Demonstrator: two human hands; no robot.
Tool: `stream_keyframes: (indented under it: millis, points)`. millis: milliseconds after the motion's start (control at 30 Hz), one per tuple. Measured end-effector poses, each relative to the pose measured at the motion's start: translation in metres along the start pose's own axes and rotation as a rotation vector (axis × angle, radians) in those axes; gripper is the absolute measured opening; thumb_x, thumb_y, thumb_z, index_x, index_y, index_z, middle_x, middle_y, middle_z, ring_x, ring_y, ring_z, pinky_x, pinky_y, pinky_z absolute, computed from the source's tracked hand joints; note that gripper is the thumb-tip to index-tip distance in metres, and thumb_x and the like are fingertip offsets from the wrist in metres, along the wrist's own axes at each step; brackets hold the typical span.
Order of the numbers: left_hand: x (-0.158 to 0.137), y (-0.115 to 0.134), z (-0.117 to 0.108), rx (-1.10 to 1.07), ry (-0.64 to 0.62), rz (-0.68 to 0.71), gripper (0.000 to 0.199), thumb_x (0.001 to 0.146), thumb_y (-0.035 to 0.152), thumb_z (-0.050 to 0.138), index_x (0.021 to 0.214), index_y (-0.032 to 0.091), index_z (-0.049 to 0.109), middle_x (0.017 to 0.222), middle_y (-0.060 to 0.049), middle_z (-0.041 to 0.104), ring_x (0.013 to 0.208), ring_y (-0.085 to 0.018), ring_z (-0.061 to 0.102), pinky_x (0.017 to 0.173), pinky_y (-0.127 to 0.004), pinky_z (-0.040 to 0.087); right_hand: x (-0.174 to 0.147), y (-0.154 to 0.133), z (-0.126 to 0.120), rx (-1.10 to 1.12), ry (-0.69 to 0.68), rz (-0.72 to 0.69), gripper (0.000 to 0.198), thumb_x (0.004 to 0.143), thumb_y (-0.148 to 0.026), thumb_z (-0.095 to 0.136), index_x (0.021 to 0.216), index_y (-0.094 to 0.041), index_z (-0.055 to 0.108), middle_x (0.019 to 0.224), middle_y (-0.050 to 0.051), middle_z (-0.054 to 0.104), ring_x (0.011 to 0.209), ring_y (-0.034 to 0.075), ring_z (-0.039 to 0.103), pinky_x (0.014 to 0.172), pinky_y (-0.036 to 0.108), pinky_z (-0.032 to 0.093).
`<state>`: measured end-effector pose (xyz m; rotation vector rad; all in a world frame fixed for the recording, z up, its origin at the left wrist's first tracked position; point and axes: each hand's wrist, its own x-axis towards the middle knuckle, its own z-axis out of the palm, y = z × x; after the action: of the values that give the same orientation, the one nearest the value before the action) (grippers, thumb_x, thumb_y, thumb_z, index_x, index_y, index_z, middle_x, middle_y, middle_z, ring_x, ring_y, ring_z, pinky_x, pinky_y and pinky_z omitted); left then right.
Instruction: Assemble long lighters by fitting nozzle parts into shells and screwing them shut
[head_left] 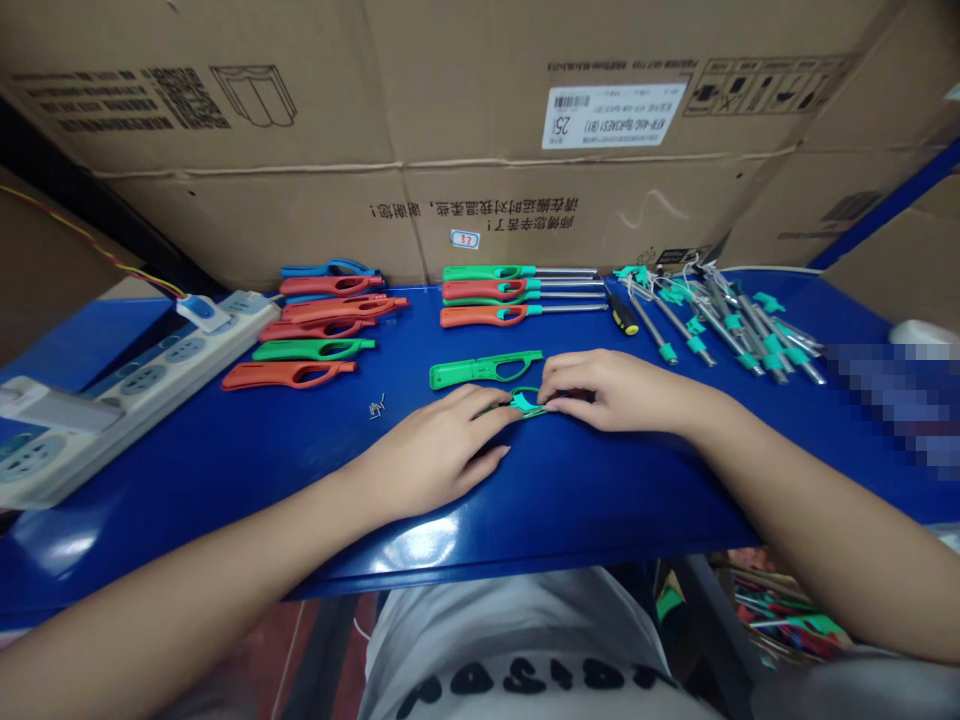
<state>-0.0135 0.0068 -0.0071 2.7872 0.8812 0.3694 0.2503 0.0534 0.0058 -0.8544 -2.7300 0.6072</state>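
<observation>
Both hands meet over a green lighter shell half lying on the table, with a teal trigger piece in it. My left hand holds the shell's left part down, its fingers covering most of it. At the other end, my right hand pinches with thumb and fingertips; they hide the exact spot they grip. Just behind lies another green shell half, inner side up. Some small screws are scattered to the left of my left hand.
Several empty-looking coloured lighter shells are stacked at left. Lighters with metal tubes lie at the back centre, beside a yellow-black screwdriver. Several loose metal tubes with teal parts fill the right. A power strip runs along the left; cardboard stands behind.
</observation>
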Motion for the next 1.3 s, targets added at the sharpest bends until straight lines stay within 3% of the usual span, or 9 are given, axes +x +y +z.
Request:
stream_keyframes:
  millis: [333,500,667,967,1167,1300]
  points:
    - [0.001,-0.001,0.001,0.013,0.008,-0.002,0.037,0.101,0.028,0.05,0.135,0.018,0.059,0.136,-0.013,0.059,0.126,-0.027,0.057,0.106,-0.044,0.051,0.002,0.0,-0.001,0.035,0.009,-0.015,0.018,0.095,-0.018,0.055,0.097,-0.019,0.073,0.098,0.007,0.071,0.09,0.019,0.067,0.082,0.031,0.051]
    - [0.001,-0.004,0.003,0.032,0.023,0.009,0.037,0.101,0.016,0.045,0.134,0.018,0.061,0.136,-0.013,0.06,0.124,-0.026,0.058,0.104,-0.043,0.053,0.002,0.001,0.0,0.058,0.032,0.005,0.015,0.093,-0.016,0.057,0.093,-0.018,0.073,0.096,0.007,0.072,0.088,0.018,0.067,0.081,0.031,0.052]
    - [0.001,-0.008,0.005,0.047,0.04,0.022,0.038,0.1,0.012,0.044,0.132,0.017,0.063,0.135,-0.012,0.062,0.124,-0.026,0.059,0.106,-0.043,0.052,0.0,0.001,-0.004,0.071,0.02,-0.005,0.019,0.093,-0.013,0.055,0.098,-0.018,0.073,0.099,0.007,0.07,0.09,0.017,0.066,0.083,0.03,0.051]
    - [0.002,-0.009,0.005,0.016,0.042,0.028,0.039,0.101,0.012,0.043,0.133,0.019,0.064,0.135,-0.012,0.063,0.124,-0.026,0.059,0.105,-0.043,0.052,0.001,0.001,0.0,0.087,0.028,0.043,0.018,0.092,-0.016,0.058,0.104,-0.018,0.072,0.105,0.008,0.065,0.086,0.016,0.064,0.074,0.027,0.051]
    - [0.004,-0.015,0.009,-0.031,0.079,0.061,0.037,0.102,0.014,0.044,0.132,0.02,0.065,0.135,-0.012,0.064,0.124,-0.024,0.06,0.106,-0.043,0.052,0.004,0.012,0.01,-0.086,0.228,0.014,0.031,0.096,-0.017,0.05,0.121,-0.024,0.068,0.119,0.012,0.058,0.112,0.025,0.058,0.099,0.044,0.049]
    - [0.003,-0.02,0.014,-0.039,0.12,0.076,0.036,0.102,0.015,0.045,0.131,0.021,0.065,0.135,-0.012,0.063,0.123,-0.025,0.061,0.104,-0.043,0.053,0.008,0.023,0.018,-0.156,0.288,0.036,0.025,0.092,-0.014,0.055,0.109,-0.023,0.071,0.124,0.013,0.054,0.116,0.029,0.055,0.102,0.051,0.047]
